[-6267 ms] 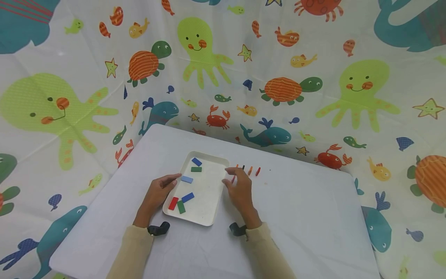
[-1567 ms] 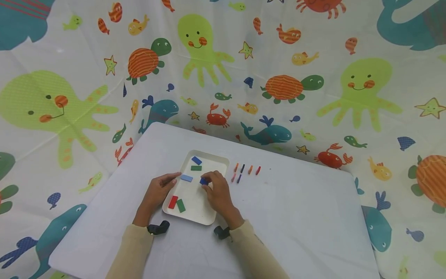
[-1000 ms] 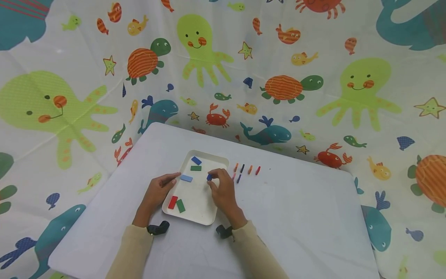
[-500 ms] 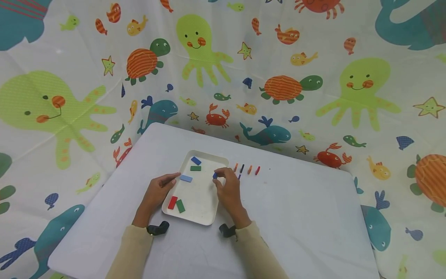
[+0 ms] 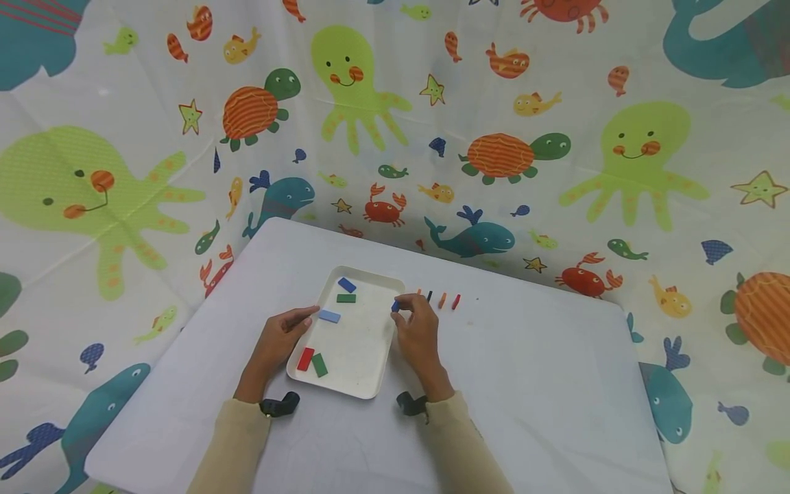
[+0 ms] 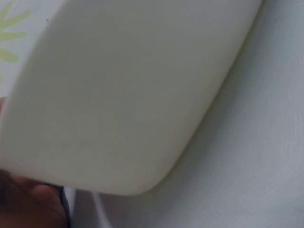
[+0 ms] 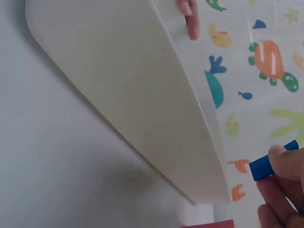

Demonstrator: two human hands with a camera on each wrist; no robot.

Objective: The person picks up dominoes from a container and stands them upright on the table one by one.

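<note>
In the head view my right hand (image 5: 420, 336) pinches a small blue block (image 5: 396, 307) between thumb and fingers, over the right rim of a white tray (image 5: 364, 336). The right wrist view shows this blue block (image 7: 261, 168) as a short bar. My left hand (image 5: 280, 343) rests at the tray's left rim, fingers fairly straight; its fingertips are partly hidden in the left wrist view. Inside the tray lie a blue block (image 5: 347, 285), a green block (image 5: 346, 298), a light blue block (image 5: 330, 316), a red block (image 5: 305, 359) and another green block (image 5: 319, 365).
Right of the tray, several narrow coloured pieces stand or lie on the white table (image 5: 524, 384), among them an orange piece (image 5: 442, 300) and a red piece (image 5: 456, 302). My right hand hides some. A curtain with sea animals (image 5: 395, 137) hangs behind.
My right hand has picked up a blue block from the tray's lower left and carried it rightward to the right rim. My left hand has stayed at the left rim.
</note>
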